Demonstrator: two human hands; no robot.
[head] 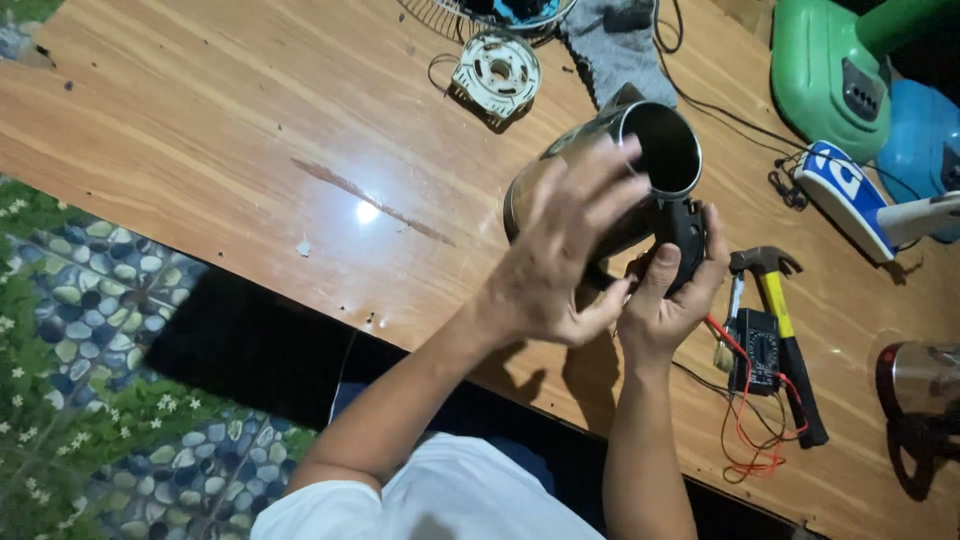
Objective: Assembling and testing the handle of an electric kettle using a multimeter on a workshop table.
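A stainless steel electric kettle [655,140] with a black handle is tilted on its side above the wooden table [250,150], its open mouth facing me. My right hand [670,295] grips the black handle from below. My left hand [560,260] lies over the kettle's steel body with fingers spread, blurred by motion.
A hammer with a yellow and black handle [785,330] and a black multimeter [757,350] with red leads lie to the right. A white round motor part [495,70], a grey cloth [615,50], a green fan base [835,75] and another steel kettle [920,380] sit around the table.
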